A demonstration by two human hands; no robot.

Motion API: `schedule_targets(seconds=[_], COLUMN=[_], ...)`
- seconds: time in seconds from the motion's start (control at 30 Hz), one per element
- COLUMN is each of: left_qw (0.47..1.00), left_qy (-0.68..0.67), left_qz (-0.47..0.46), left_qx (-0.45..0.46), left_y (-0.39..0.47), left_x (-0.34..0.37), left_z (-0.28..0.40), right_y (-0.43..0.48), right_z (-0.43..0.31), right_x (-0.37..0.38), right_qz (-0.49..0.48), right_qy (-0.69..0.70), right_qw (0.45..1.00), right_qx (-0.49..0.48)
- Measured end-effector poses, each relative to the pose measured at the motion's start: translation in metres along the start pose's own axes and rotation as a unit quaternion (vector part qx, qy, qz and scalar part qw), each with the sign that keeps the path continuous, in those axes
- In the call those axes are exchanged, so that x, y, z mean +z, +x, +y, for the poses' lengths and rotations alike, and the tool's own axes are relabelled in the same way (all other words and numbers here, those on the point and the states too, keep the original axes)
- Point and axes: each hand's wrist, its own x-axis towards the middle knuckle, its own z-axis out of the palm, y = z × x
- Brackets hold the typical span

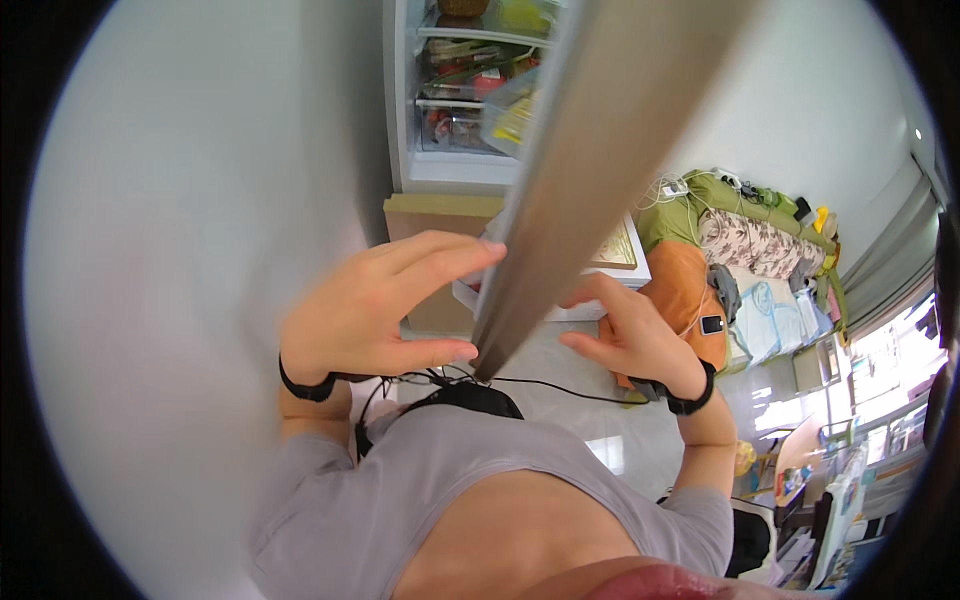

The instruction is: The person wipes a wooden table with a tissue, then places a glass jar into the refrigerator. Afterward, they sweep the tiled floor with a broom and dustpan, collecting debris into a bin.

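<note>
An open refrigerator door (592, 150) stands nearly edge-on before me, its brownish panel running down between my hands. My left hand (375, 307) is on the left side of that door, fingers extended and thumb apart. Its fingertips overlap the door's pale edge in the view; whether they touch it I cannot tell. To the right of the door, my right hand (637, 330) has curved, spread fingers and nothing in its grasp. Beyond stands the refrigerator compartment (457, 161), with a translucent bin (502, 124) partly hidden by the door.
A pale wall (165, 262) rises close on the left. Black cables (570, 386) trail across the tiled floor near a black object (465, 397). At right, a sofa (765, 247) bears an orange cover (675, 285), a phone-like device (712, 325) and clothes. A box-like white unit (641, 259) stands behind the door.
</note>
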Motion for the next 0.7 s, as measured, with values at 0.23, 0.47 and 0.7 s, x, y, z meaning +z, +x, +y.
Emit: schedule_targets(seconds=[0.23, 0.47, 0.7], left_qw=[0.937, 0.852, 0.834], left_qy=[0.053, 0.311, 0.481], left_qz=[0.239, 0.390, 0.202], left_qx=[-0.248, -0.156, -0.177], left_y=[-0.016, -0.034, -0.014], left_x=[0.003, 0.006, 0.011], left_z=[-0.045, -0.102, -0.140], right_y=[0.010, -0.114, -0.245], right_z=[0.031, 0.033, -0.018], right_x=[0.053, 0.112, 0.132], right_qz=[-0.005, 0.087, 0.191], right_qy=[-0.118, -0.101, -0.041], right_qw=[0.991, 0.981, 0.911], right_qx=[-0.061, 0.141, 0.363])
